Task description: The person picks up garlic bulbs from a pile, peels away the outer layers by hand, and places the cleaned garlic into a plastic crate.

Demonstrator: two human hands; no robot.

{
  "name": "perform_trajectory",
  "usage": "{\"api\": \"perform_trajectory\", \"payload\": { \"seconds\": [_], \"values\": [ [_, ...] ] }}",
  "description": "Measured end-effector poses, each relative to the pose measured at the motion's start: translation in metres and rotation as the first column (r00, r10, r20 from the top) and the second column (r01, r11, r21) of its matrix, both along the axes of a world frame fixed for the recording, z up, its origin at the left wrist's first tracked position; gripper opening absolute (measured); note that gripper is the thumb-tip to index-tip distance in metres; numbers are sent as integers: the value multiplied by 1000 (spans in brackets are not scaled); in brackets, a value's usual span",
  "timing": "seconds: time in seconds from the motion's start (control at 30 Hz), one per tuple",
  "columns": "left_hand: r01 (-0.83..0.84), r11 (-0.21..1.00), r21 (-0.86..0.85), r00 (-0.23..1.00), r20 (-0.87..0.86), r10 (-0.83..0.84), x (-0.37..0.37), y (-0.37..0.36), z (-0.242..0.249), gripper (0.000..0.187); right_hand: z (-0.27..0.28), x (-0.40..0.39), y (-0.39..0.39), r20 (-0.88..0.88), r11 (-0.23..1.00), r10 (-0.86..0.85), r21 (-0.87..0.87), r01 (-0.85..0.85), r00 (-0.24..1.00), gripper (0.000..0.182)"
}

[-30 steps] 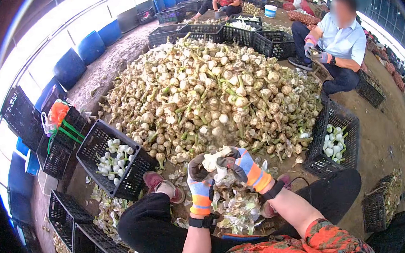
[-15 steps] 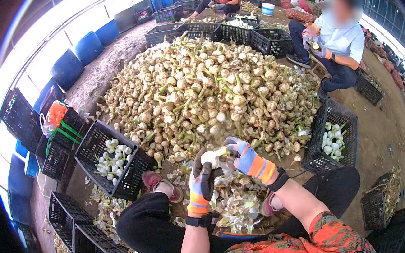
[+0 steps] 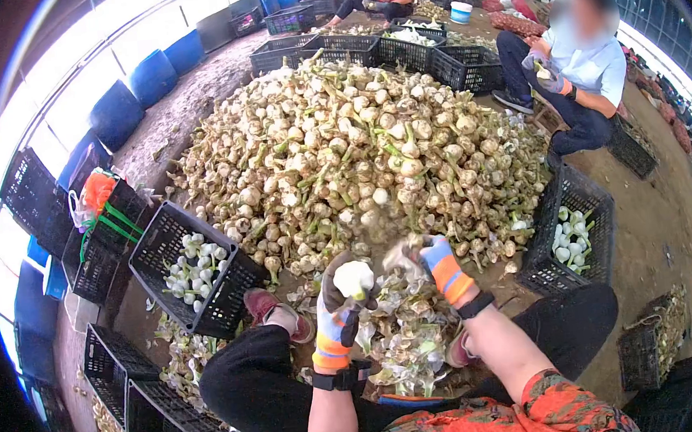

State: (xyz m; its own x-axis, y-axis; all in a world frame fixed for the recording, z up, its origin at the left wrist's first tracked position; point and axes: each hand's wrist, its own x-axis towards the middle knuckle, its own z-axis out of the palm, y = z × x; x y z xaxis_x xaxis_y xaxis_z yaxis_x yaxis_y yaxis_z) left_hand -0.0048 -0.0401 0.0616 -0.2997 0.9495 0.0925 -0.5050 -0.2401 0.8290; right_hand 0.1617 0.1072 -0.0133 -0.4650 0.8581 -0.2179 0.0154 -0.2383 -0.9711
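My gloved left hand (image 3: 338, 302) is wrapped round a white, peeled garlic bulb (image 3: 354, 279) and holds it upright at the near edge of the heap. To its right is my gloved right hand (image 3: 435, 259), closed on pale, papery garlic skin (image 3: 403, 255) that is blurred by motion. The two hands are apart. Beyond them rises a large heap of unpeeled garlic (image 3: 341, 151) with green and dry stems. Below and between my hands lies a pile of peeled-off skins (image 3: 405, 345).
A black crate (image 3: 186, 306) of white bulbs stands left, another crate (image 3: 607, 228) right. A co-worker (image 3: 586, 67) sits at the upper right holding garlic. More crates (image 3: 341, 50) line the heap's far side. Empty-looking crates (image 3: 175, 420) stand lower left.
My right hand has pulled away rightward from the bulb, with skin in its fingers. The bulb in my left hand now shows whiter and rounder. The co-worker's hands have shifted slightly.
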Motion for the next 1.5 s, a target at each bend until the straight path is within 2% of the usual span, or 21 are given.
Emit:
{"api": "perform_trajectory", "payload": {
  "seconds": [0.03,0.07,0.1,0.17,0.23,0.3,0.33,0.5,0.57,0.6,0.63,0.7,0.73,0.77,0.83,1.0,1.13,1.3,1.37,1.43,1.5],
  "values": [
    [-6,1000,20,1000,-7,6,-1,0,0,68,-19,4,13,261,980,71,163,-116,963,29],
    [-37,997,70,977,-206,50,-5,6,-7,72,8,0,-7,624,738,-192,600,-307,757,38],
    [-34,997,65,978,-201,46,-7,6,-15,72,31,-3,-18,629,742,-192,595,-308,753,38],
    [-40,999,14,895,-443,42,-5,9,-19,74,75,-8,-27,338,705,81,645,-294,938,40],
    [-29,1000,-3,862,-506,23,0,9,-21,75,116,-15,-40,351,611,257,663,-433,900,37],
    [69,998,3,966,-251,-66,7,7,0,77,126,-21,-41,435,523,202,709,-472,877,29],
    [26,1000,-8,880,-474,-26,4,6,-1,79,128,-23,-40,538,494,190,670,-554,821,26],
    [68,998,17,834,-550,-48,3,6,-16,84,148,-35,-44,820,221,33,552,-804,572,26],
    [66,996,58,822,-569,-22,2,6,-17,84,141,-35,-41,825,217,17,548,-808,565,27],
    [20,997,69,867,-497,17,5,6,-17,85,130,-34,-38,753,282,19,628,-726,658,26],
    [-63,998,-29,959,-278,52,10,6,-12,83,124,-33,-36,669,342,15,695,-633,743,25],
    [-151,979,140,969,-177,175,-3,13,-41,74,119,-30,-34,503,477,104,732,-487,858,21],
    [-157,972,177,987,64,148,-1,7,-33,67,118,-29,-37,464,519,128,722,-458,876,23],
    [-200,970,141,975,120,184,0,4,-23,53,116,-28,-40,423,563,149,707,-429,894,24],
    [-353,932,76,935,-13,355,-4,10,-42,40,110,-31,-46,448,529,62,743,-410,892,25],
    [-329,944,-12,941,-88,327,-9,6,-38,32,81,-33,-28,409,525,-333,829,-193,850,24],
    [-360,931,-58,933,-17,359,-9,7,-41,30,66,-25,-13,452,747,-118,626,-221,884,30],
    [-363,929,65,930,-32,366,-4,6,-43,37,95,-36,-50,340,738,-10,637,-222,940,30],
    [-330,933,147,943,5,333,-5,6,-44,37,101,-38,-53,506,672,-110,672,-312,855,30],
    [-445,880,167,764,-442,470,-5,9,-45,33,101,-39,-52,500,694,-66,644,-320,863,29],
    [-464,880,105,830,-295,473,-2,7,-38,27,89,-42,-50,533,631,-114,691,-353,839,27]
  ]
}}
